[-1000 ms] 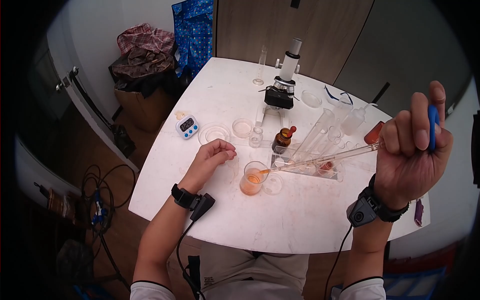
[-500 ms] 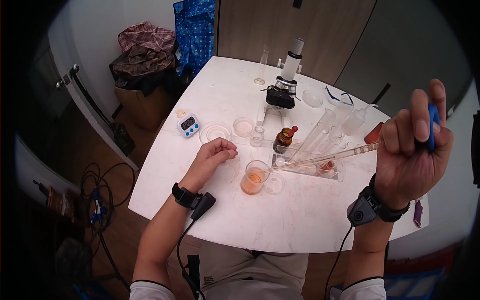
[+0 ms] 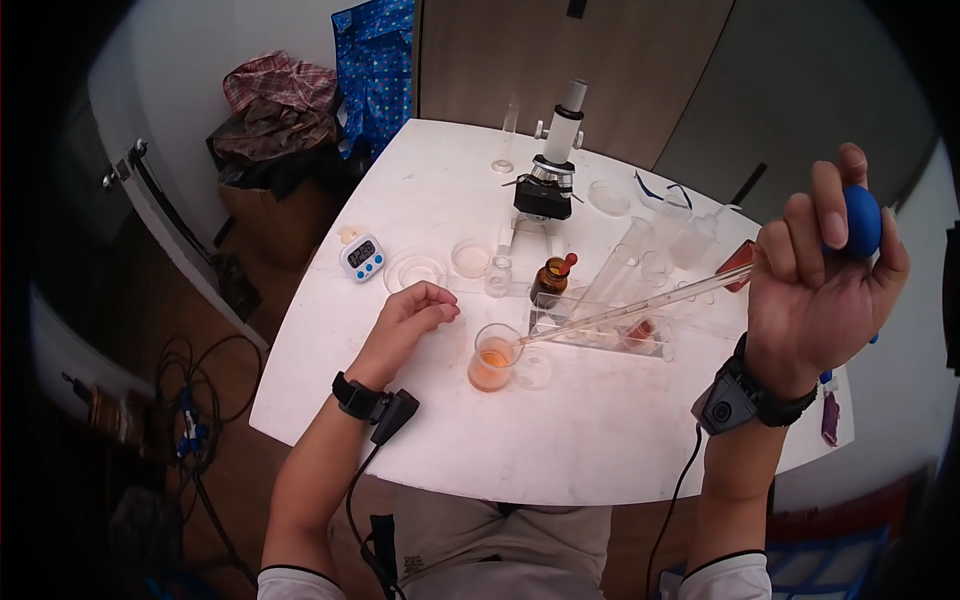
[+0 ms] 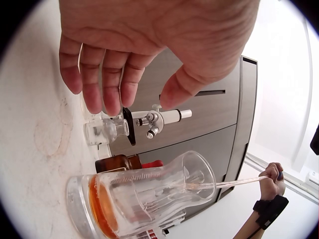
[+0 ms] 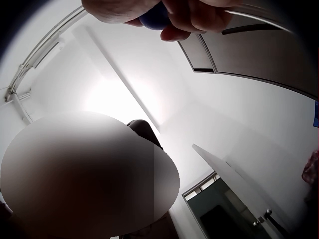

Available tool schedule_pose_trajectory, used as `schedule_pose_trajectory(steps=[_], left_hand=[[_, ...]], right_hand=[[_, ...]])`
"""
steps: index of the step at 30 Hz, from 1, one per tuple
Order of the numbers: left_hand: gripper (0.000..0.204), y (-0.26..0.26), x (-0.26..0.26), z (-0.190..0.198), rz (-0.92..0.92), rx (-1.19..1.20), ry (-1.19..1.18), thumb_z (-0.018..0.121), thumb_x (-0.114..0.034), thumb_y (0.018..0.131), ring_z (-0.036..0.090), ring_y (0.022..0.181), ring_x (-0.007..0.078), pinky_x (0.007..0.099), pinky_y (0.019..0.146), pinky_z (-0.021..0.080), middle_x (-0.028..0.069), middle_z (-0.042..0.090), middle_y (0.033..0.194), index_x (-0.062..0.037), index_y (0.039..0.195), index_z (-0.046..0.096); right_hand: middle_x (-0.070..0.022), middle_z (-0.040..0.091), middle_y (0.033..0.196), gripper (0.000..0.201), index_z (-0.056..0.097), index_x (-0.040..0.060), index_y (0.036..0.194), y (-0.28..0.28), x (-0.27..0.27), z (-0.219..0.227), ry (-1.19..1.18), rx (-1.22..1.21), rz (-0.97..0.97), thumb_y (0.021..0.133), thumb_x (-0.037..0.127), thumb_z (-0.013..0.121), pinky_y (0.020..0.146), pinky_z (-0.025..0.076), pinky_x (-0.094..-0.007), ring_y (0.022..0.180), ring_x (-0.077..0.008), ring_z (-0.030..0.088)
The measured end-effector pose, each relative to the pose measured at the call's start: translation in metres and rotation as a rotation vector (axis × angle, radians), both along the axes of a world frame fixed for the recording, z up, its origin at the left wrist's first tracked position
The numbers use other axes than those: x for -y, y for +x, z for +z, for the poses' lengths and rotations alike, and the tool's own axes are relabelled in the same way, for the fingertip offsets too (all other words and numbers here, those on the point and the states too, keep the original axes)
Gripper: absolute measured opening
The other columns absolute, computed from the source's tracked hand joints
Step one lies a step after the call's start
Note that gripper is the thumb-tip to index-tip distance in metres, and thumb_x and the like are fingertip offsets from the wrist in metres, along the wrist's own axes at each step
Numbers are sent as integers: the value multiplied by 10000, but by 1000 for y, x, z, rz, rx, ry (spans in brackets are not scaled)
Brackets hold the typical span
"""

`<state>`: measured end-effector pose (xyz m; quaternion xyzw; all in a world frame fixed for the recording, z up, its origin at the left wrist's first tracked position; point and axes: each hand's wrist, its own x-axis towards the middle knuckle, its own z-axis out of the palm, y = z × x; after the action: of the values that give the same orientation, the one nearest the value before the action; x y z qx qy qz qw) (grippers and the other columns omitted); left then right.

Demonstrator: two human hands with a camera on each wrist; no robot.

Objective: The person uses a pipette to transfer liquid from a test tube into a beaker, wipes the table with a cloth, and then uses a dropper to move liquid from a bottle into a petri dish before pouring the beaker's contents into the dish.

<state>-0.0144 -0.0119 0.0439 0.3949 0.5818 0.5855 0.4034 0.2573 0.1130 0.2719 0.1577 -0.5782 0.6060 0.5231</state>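
My right hand (image 3: 815, 290) is raised at the right and grips a long glass pipette (image 3: 650, 300) near its upper end, with a round blue rubber bulb (image 3: 864, 222) between thumb and fingers. The pipette slants down leftward, its tip inside the mouth of a flared glass beaker (image 3: 483, 376). Orange liquid (image 4: 101, 205) lies shallow in the bottom of the beaker, which stands upright on the table. Left of it, my left hand (image 3: 408, 325) hovers low with loosely bent fingers and holds nothing. In the right wrist view only part of the bulb (image 5: 155, 18) shows.
Behind the beaker are an amber bottle (image 3: 548, 282) with a red-topped dropper and a clear rack (image 3: 600, 340) of glass tubes. A microscope (image 3: 548, 185) stands farther back. Petri dishes (image 3: 470, 258) and a digital timer (image 3: 361, 258) lie left; a wash bottle (image 3: 692, 242) is right.
The blue bulb has gone from squeezed thin to round in my right hand. Orange seen at the pipette's tip a second ago no longer shows there. My left hand keeps its pose.
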Motion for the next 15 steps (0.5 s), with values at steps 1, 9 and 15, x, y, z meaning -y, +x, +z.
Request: schedule_pose_trajectory(steps=[1, 9, 15], left_hand=[[201, 0, 0, 0, 2, -3, -8, 583, -232, 913, 612, 979, 98, 266, 878, 432, 15, 673, 1011, -85, 1040, 631], [194, 1, 0, 2, 20, 11, -41, 582, -234, 909, 612, 980, 108, 274, 878, 433, 18, 675, 1006, -91, 1028, 632], [185, 4, -1, 3, 53, 18, -43, 549, -209, 913, 617, 970, 123, 280, 867, 446, 35, 673, 986, -79, 1013, 634]], right_hand=[[-24, 453, 744, 284, 397, 28, 1174, 2, -2, 1, 2, 0, -4, 952, 199, 445, 412, 224, -215, 461, -57, 269], [-26, 418, 720, 286, 454, 3, 1090, 52, -24, 13, -127, -162, -26, 931, 241, 463, 424, 193, -237, 466, -75, 237], [-34, 405, 737, 264, 441, -16, 1078, 140, -49, 41, -35, -209, -141, 895, 171, 474, 464, 223, -250, 493, -86, 244]])
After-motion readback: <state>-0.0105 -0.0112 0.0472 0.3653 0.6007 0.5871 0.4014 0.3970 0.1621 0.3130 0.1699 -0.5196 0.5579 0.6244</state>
